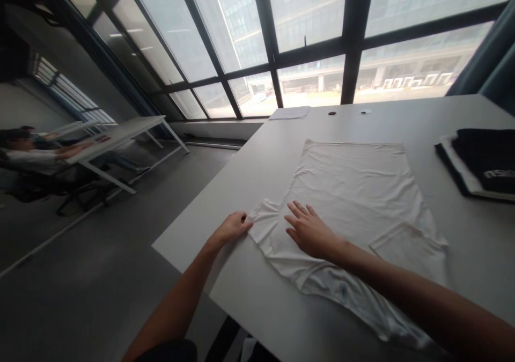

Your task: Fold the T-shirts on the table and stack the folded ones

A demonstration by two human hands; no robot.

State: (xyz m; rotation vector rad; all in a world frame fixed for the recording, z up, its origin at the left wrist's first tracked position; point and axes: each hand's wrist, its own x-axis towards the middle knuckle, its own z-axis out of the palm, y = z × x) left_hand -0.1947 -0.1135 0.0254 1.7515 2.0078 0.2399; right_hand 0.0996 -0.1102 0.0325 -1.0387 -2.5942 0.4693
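Observation:
A white T-shirt lies spread on the table, its hem toward the window and its collar end toward me. Light wrinkles run across the cloth, and the sleeve on the right is folded inward over the body. My left hand pinches the edge of the left sleeve between thumb and fingers. Flat on the shirt beside that sleeve rests my right hand, fingers spread and holding nothing. My right forearm hides part of the shirt's near side.
The white table has its left edge close to my left hand. Folded dark and white clothes are stacked at the right. Some paper lies at the far edge. A person sits at another table on the left.

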